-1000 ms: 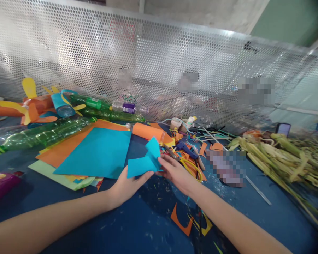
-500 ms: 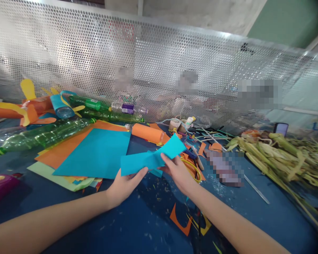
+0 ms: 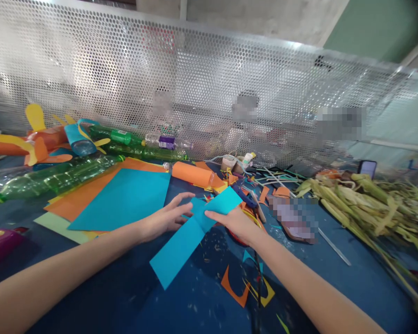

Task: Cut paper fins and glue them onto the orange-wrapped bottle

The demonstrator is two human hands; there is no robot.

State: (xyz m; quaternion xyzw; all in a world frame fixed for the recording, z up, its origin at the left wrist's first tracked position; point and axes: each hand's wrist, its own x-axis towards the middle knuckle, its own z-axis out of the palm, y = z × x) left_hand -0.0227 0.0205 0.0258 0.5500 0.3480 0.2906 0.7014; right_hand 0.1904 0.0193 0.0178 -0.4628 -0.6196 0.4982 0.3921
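My right hand [image 3: 239, 223] pinches a blue paper strip [image 3: 178, 254] with the thumb on top. The strip is creased near its middle, and its longer end slants down to the left over the dark blue table. Behind the crease, another blue flap shows. My left hand [image 3: 167, 216] has its fingers apart just left of the strip; whether the fingertips touch the flap I cannot tell. A large blue sheet [image 3: 125, 199] lies on orange and pale green sheets beyond my left forearm.
Green plastic bottles [image 3: 62, 176] and an orange-wrapped bottle [image 3: 191, 173] lie at the back before a perforated metal screen [image 3: 209, 74]. Corn husks [image 3: 362, 204] and a phone [image 3: 292, 220] are at right. Paper scraps [image 3: 235, 287] lie in front; a purple tool [image 3: 2, 246] is at left.
My left hand has let go of the strip's left end and opened. The strip has swung so that this end points down toward me, while my right hand keeps its hold.
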